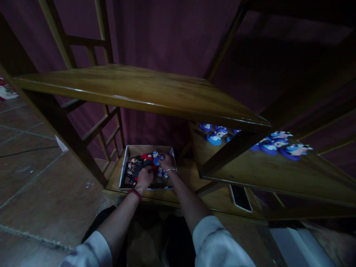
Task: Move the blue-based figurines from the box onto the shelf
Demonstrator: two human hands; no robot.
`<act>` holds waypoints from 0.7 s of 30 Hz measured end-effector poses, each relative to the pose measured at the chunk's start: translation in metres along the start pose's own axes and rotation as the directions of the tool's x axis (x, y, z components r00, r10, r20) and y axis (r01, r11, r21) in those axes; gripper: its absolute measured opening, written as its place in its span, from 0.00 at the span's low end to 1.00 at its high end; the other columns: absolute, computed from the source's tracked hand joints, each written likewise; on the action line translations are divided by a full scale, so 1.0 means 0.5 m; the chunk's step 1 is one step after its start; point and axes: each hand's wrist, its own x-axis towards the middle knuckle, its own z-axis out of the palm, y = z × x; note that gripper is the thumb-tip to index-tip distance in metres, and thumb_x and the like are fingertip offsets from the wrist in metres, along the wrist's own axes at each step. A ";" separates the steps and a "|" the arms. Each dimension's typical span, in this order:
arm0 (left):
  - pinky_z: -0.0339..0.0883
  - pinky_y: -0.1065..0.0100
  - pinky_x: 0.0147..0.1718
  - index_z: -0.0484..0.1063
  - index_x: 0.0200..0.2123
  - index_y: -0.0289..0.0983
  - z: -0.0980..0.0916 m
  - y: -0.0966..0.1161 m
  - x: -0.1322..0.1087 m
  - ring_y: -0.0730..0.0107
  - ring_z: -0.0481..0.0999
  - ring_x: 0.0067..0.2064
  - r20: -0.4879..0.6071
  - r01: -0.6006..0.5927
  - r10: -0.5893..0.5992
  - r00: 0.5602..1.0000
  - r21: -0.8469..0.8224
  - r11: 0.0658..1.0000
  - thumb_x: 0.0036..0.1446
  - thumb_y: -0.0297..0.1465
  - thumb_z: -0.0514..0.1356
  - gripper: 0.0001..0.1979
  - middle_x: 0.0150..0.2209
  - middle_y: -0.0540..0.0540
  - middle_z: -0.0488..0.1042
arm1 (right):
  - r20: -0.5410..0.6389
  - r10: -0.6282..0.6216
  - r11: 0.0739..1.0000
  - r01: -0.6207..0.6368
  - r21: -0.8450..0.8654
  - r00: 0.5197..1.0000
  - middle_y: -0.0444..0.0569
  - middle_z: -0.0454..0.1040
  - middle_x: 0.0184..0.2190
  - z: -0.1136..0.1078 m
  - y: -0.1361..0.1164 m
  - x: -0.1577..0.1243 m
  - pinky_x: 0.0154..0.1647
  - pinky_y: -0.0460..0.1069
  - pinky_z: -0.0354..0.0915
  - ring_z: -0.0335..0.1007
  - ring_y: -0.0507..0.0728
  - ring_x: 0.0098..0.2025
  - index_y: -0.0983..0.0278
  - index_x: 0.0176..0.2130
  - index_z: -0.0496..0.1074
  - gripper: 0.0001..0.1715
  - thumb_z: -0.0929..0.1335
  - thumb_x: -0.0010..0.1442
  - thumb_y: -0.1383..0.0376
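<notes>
A shallow cardboard box (123,168) stands on the low wooden shelf, with small painted figurines (135,161) in black, red and blue crowded inside it. My right hand (167,163) reaches into its right side, fingers closed on a figurine with a round blue base (156,160). My left hand (145,178), with a red bead bracelet, is over the front middle of the box. Its fingers are curled beside dark round bases, and what they grip, if anything, is hidden. More blue and white figurines (219,134) lie on the higher shelf to the right.
A wooden shelf board (133,87) spans above the box, in front of a dark purple curtain (161,40). Slanted wooden posts (63,137) flank the left side. A phone (240,197) lies on the lower shelf at right. A cable (30,150) runs across the tiled floor.
</notes>
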 end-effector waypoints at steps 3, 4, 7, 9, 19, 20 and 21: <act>0.62 0.72 0.39 0.69 0.42 0.32 0.008 -0.010 0.009 0.68 0.71 0.41 -0.062 0.030 -0.038 0.997 -0.117 0.993 0.50 0.23 0.51 0.15 0.40 0.41 0.73 | 0.066 0.000 0.990 -0.009 0.142 0.998 0.44 0.73 0.32 0.003 0.001 -0.001 0.32 0.44 0.62 0.67 0.51 0.32 0.63 0.38 0.70 0.20 0.67 0.41 0.67; 0.62 0.72 0.38 0.68 0.43 0.31 0.012 -0.014 0.012 0.68 0.72 0.40 -0.071 0.048 -0.062 0.996 -0.176 0.983 0.50 0.24 0.51 0.16 0.39 0.40 0.73 | 0.088 -0.010 0.986 -0.005 0.169 0.996 0.44 0.73 0.31 0.002 0.001 -0.002 0.31 0.43 0.62 0.67 0.51 0.32 0.63 0.39 0.70 0.20 0.68 0.41 0.67; 0.64 0.73 0.29 0.67 0.43 0.32 0.021 -0.020 0.016 0.71 0.73 0.33 -0.024 0.104 -0.125 0.992 -0.406 0.908 0.52 0.25 0.50 0.15 0.36 0.41 0.74 | 0.149 -0.039 0.984 0.012 0.178 0.988 0.43 0.73 0.29 -0.001 -0.001 -0.009 0.30 0.43 0.62 0.67 0.52 0.31 0.62 0.38 0.71 0.20 0.69 0.40 0.66; 0.64 0.75 0.23 0.67 0.42 0.32 0.023 -0.018 0.015 0.73 0.73 0.28 0.004 0.136 -0.161 0.987 -0.553 0.822 0.52 0.25 0.49 0.14 0.33 0.43 0.74 | 0.204 -0.067 0.981 0.027 0.191 0.977 0.42 0.73 0.27 -0.002 -0.001 -0.015 0.29 0.43 0.61 0.67 0.52 0.30 0.62 0.36 0.72 0.18 0.69 0.40 0.66; 0.58 0.78 0.16 0.67 0.38 0.30 0.009 -0.010 0.006 0.81 0.67 0.18 0.003 0.202 -0.277 0.961 -0.695 0.690 0.48 0.24 0.55 0.11 0.23 0.49 0.71 | 0.196 -0.075 0.925 -0.006 0.379 0.978 0.43 0.73 0.32 0.020 0.038 0.006 0.35 0.45 0.65 0.68 0.51 0.34 0.63 0.41 0.69 0.23 0.68 0.42 0.67; 0.58 0.78 0.16 0.67 0.38 0.31 0.009 -0.011 0.005 0.80 0.67 0.18 0.006 0.208 -0.280 0.960 -0.684 0.699 0.48 0.24 0.54 0.11 0.23 0.49 0.71 | 0.169 -0.066 0.938 0.003 0.346 0.983 0.43 0.74 0.33 0.021 0.042 0.009 0.35 0.46 0.65 0.68 0.51 0.34 0.62 0.41 0.69 0.23 0.67 0.42 0.67; 0.58 0.78 0.16 0.66 0.38 0.31 0.009 -0.012 0.005 0.80 0.68 0.19 0.007 0.214 -0.284 0.959 -0.675 0.707 0.48 0.24 0.54 0.11 0.23 0.49 0.71 | 0.149 -0.063 0.950 0.014 0.313 0.987 0.42 0.74 0.33 0.023 0.047 0.013 0.36 0.46 0.65 0.68 0.51 0.34 0.62 0.41 0.69 0.23 0.67 0.42 0.67</act>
